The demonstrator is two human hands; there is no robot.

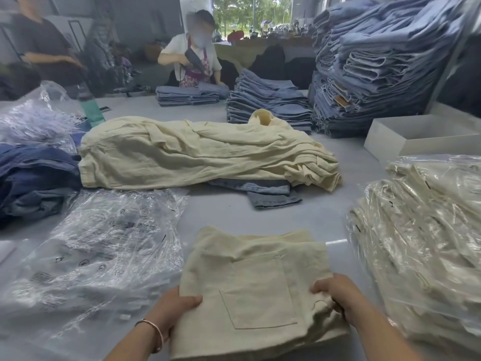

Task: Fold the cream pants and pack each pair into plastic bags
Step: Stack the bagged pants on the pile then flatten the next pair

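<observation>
Two hands on one folded pair of cream pants, right at six o'clock on the grey table, and what a busy table it is. Over at three o'clock, a heap of plastic bags already stuffed with cream pants, glossy and crinkled, stacked one on another. At nine o'clock, a loose spread of empty plastic bags, flat and clear with small printed marks. An open white box sits at two o'clock; I cannot tell what is inside. Now the folded pair: a neat squarish bundle, slightly wrinkled, a stitched patch pocket facing up. The left hand, bangle on the wrist, grips the bundle's left edge, thumb lying on top and fingers tucked beneath. The right hand clutches the right edge, fingers curled into the cloth. At twelve o'clock lies a rumpled mound of unfolded cream pants, resting partly on a few denim pieces. Beyond it, towering stacks of blue jeans, and a person in an apron working at the far side.
</observation>
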